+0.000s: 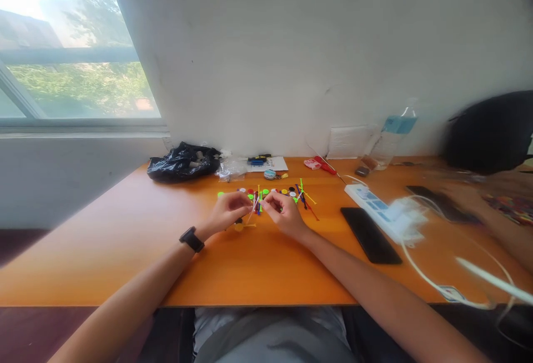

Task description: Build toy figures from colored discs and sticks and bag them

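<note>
Left hand (pixel 231 211) and right hand (pixel 286 216) near each other over middle of table (pixel 116 246), both drawn into a narrow pinch among thin plastic sticks (pixel 302 186); cannot tell which piece, if any, held by either, too small. Sticks and round discs (pixel 265 192) between and just behind the hands. Front edge (pixel 250 305) of table crossed by both forearms. Wide stretch of orange wood left of watch (pixel 192 239), out to slanting left edge; more wood from hands down to front edge. Tighter on right: phone (pixel 370 235) near right forearm, power strip (pixel 368 202) just beyond, white cable (pixel 425 282) looping toward front edge. Along back: black plastic bag (pixel 179 163), see-through wrap (pixel 231 169), paper (pixel 277 164), bottle (pixel 385 149), near pale wall (pixel 266 63). Window (pixel 70 55) upper left. Far right, blurred: another person's hand (pixel 462 195), colourful pieces (pixel 514 208).
</note>
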{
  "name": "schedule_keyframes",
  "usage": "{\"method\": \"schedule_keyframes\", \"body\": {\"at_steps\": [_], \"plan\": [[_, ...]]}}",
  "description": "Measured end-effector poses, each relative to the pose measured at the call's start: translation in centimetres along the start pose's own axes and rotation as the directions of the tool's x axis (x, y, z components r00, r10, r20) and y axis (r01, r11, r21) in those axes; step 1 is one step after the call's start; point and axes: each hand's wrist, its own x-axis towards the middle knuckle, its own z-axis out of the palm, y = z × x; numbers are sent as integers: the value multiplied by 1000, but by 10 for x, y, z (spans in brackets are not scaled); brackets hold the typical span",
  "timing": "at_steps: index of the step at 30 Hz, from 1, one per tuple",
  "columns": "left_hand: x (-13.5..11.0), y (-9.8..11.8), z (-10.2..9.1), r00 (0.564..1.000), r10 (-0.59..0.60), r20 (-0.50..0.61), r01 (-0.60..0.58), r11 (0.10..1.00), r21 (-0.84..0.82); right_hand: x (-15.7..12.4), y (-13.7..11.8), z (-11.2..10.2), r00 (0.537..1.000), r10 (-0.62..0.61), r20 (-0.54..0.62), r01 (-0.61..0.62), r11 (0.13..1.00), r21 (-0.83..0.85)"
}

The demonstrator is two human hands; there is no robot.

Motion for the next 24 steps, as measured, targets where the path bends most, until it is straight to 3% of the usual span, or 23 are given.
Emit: {"method": "schedule_keyframes", "body": {"at_steps": [6, 14, 20, 24], "plan": [[-1, -3, -1, 999, 18, 45, -21, 997, 72, 0, 1, -1, 1000, -3, 6, 3, 1000, 8], [0, 2, 1, 998, -18, 57, 25, 992, -124, -6, -7, 1, 991, -68, 116, 80, 991, -105], [-1, 9, 0, 1000, -10, 22, 13, 989, -149, -6, -11, 5, 990, -48, 134, 49, 999, -4], [-2, 7, 1, 999, 39, 35, -37, 998, -44, -4, -10, 6, 992, -48, 120, 43, 998, 48]]}}
